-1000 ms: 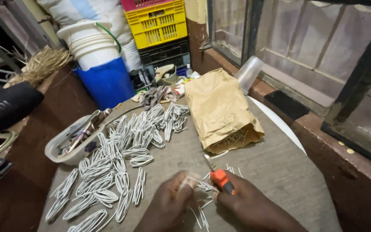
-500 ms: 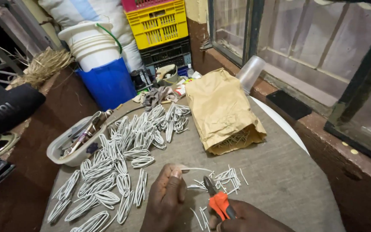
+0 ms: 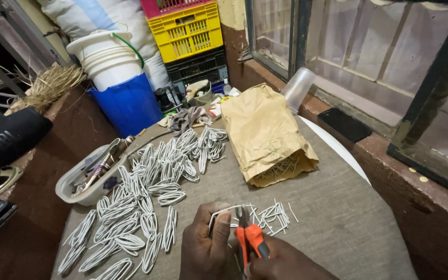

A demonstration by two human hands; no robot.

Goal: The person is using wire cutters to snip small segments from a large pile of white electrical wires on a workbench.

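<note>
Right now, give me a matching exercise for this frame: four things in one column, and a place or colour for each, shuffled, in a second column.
Things:
1. pliers
2. brown paper bag
3. oval white tray
4. clear plastic cup

Places or colours:
A. on its side near the window, past the bag
B. orange handles, held in the right hand
C. at the table's left edge, holding small tools
D. lying on the table with its open end showing thin sticks

Pairs: 1-B, 2-D, 3-C, 4-A

The left hand pinches a bent white wire at the pliers' tip.
</note>
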